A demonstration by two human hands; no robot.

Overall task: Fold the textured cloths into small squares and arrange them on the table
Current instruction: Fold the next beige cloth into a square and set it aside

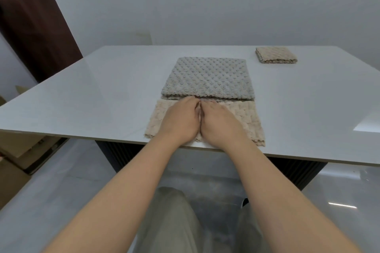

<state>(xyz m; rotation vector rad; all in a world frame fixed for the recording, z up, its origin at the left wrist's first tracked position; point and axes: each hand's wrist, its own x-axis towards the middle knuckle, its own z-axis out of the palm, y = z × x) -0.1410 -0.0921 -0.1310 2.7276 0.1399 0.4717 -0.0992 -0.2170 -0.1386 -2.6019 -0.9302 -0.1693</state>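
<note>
A beige textured cloth (242, 118) lies folded into a wide strip at the near edge of the white table (102, 92). My left hand (181, 119) and my right hand (218, 121) rest flat on its middle, side by side and touching, fingers together and pointing away from me. Just beyond them a grey textured cloth (209, 78) lies spread flat, its near edge meeting the beige strip. A second beige cloth (275, 55), folded into a small square, sits at the far right of the table.
The table's near edge runs right under my wrists, with a dark ribbed base (121, 152) below it. A dark brown door (30, 22) stands at the left, cardboard boxes (22, 146) on the floor beside it. A plain wall lies behind.
</note>
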